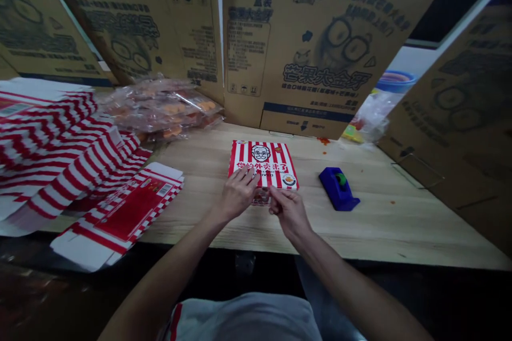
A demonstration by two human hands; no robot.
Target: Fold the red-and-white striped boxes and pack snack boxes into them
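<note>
A red-and-white striped cardboard box (pixel 285 159) with a printed face and Chinese lettering lies on the wooden table in front of me. Across the left front of its lid, my left hand (pixel 239 191) rests with its fingers stretched out. My right hand (pixel 288 209) is at the front edge, its thumb and forefinger pinched at the lid's rim and the other fingers curled. Between the hands, a bit of clear wrapping with reddish contents (pixel 261 196) shows under the lid. To the right stands a blue tape dispenser (pixel 335 189) with a green core.
Flattened striped boxes (pixel 72 144) are heaped at the left, some overhanging the table's front edge. Behind them lie clear-wrapped orange packets (pixel 168 106). Tall brown cartons (pixel 320 26) wall the back and right. A plastic bag (pixel 370 117) and blue basin (pixel 396 81) show through a gap.
</note>
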